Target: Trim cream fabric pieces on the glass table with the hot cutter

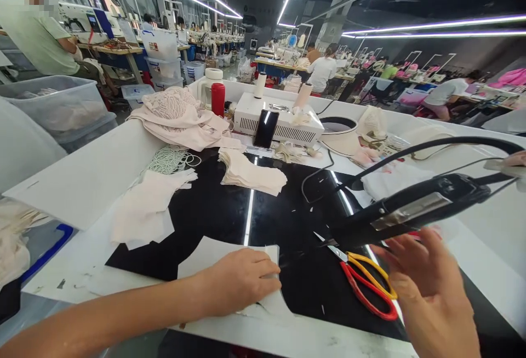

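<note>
My left hand (242,281) presses on a pale template-like sheet (201,256) at the near edge of the glossy black surface, its fingers curled over the sheet's right side. My right hand (427,287) is raised at the lower right, fingers apart and slightly blurred, just below a black handheld tool (411,210) with a cable; no grip on the tool shows. Scissors (372,284) with one yellow and one red handle lie between my hands, their tips pointing up and left. A stack of cream fabric pieces (252,171) lies farther back.
Pale fabric pieces (143,207) and green cord (170,159) lie at left. Behind stand a white vented box (279,119), a phone (265,129), a red container (218,99) and heaped fabric (181,119). A cable loops at right. People work in the background.
</note>
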### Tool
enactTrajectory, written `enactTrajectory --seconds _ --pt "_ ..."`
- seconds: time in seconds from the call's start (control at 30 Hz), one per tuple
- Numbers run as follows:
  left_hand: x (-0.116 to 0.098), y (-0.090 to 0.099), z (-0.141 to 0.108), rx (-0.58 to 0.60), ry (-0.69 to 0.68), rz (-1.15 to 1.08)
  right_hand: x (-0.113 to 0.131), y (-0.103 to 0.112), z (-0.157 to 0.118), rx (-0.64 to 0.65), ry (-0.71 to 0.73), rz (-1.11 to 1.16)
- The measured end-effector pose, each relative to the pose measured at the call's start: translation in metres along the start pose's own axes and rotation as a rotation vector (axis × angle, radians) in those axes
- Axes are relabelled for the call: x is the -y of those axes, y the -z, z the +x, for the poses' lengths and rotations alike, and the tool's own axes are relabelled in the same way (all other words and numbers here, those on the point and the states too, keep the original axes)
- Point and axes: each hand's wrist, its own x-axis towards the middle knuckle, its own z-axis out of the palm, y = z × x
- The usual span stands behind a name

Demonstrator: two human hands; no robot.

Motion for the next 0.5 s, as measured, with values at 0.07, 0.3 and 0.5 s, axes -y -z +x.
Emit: enactTrajectory --seconds 0.07,0.3,0.5 --pt "-0.001 0.0 0.004 0.004 -0.013 -0.011 0.01 -0.016 0.013 -0.008 0.027 0.108" --pt "0.003 -0.004 0.013 0.018 0.023 0.116 0.032 -0.06 0.036 0.012 0.045 0.401" --pt "-0.001 -0.009 0.01 -0.042 0.041 0.189 0.033 -0.082 0.025 0.199 0.075 0.493"
